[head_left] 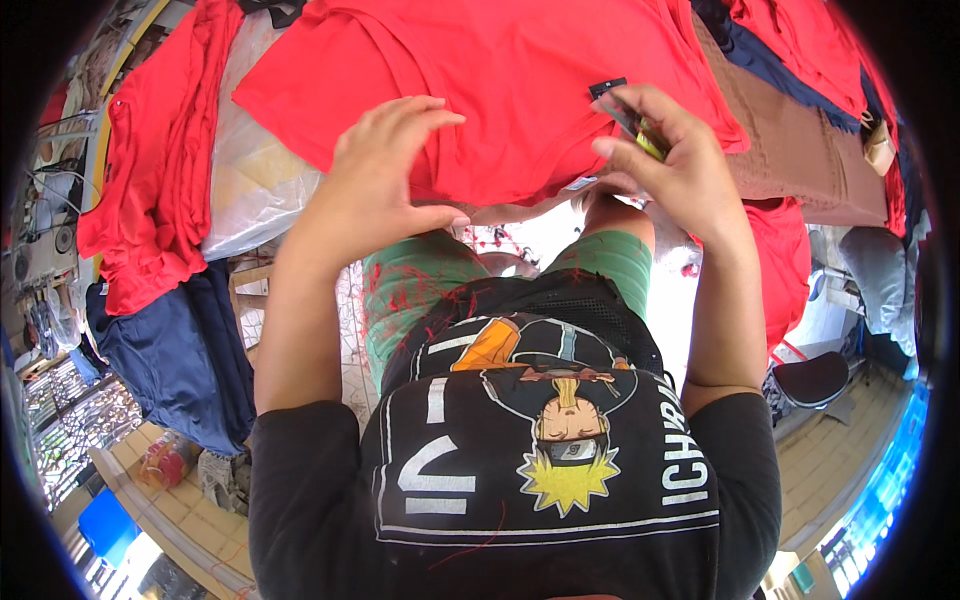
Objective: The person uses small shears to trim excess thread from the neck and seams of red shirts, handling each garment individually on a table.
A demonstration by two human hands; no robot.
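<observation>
A red T-shirt lies spread over the work surface before me, its near edge hanging toward my lap. My left hand is open above its near left part, fingers apart and thumb stretched to the right. In my right hand, over the shirt's near right part, I grip small thread snips with dark blades and a yellow-green part. The blades point up and left, close to a black label on the red cloth. The fingers partly cover the snips' handle.
Piled red garments hang at the left above dark blue cloth. Brown cloth covers the surface at the right, with more red garments beyond. Red thread scraps lie on my green shorts. A dark stool seat stands at the right.
</observation>
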